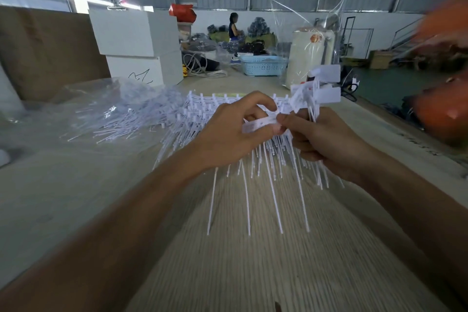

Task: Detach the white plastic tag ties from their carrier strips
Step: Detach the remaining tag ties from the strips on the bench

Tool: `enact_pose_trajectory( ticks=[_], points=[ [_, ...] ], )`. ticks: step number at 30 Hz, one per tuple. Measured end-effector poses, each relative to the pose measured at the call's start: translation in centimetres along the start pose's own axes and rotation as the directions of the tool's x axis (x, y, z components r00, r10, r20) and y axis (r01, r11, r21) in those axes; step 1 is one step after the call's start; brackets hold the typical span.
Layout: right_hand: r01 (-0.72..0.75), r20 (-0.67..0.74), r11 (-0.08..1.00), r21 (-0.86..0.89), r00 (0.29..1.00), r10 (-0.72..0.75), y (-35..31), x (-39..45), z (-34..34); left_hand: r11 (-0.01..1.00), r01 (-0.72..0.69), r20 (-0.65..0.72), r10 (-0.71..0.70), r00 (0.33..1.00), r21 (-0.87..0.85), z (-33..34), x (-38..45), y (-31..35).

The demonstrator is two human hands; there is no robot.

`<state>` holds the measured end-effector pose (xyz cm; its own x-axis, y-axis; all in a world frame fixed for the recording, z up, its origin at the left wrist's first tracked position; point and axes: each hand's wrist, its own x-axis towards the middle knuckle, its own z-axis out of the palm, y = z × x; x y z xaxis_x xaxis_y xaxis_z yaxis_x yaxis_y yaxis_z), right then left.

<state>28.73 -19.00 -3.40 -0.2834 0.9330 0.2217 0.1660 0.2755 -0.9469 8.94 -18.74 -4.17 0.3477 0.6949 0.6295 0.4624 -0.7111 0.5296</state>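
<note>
On the pale tabletop (76, 197) of a warehouse, both hands pinch one white tag tie (258, 124) on its carrier strip (228, 104), left hand (228, 134) at nine o'clock, right hand (321, 142) also gripping detached ties (316, 94); many strips seem left.

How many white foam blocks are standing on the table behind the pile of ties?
2: one large upper block stacked on a lower block with a black scribble, at the table's far left. Others may be hidden behind them.
</note>
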Motion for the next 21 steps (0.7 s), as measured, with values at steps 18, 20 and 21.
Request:
enact_pose_trajectory(
  ticks=[18,20,21],
  points=[
    [0.229,-0.022,0.892,-0.389,0.966,-0.257,1.0,0.2,0.0,0.907,-0.171,-0.011,0.19,0.982,0.385,-0.6,0.2,-0.9],
    [0.26,-0.034,0.886,-0.385,0.955,-0.295,0.9,0.3,-0.1,0.909,-0.168,-0.017,0.188,0.982,0.381,-0.6,0.2,-0.8],
    [0.266,-0.039,0.878,-0.398,0.951,-0.306,1.0,0.4,-0.1,0.911,-0.168,-0.019,0.189,0.982,0.377,-0.6,0.2,-0.8]
  ],
)
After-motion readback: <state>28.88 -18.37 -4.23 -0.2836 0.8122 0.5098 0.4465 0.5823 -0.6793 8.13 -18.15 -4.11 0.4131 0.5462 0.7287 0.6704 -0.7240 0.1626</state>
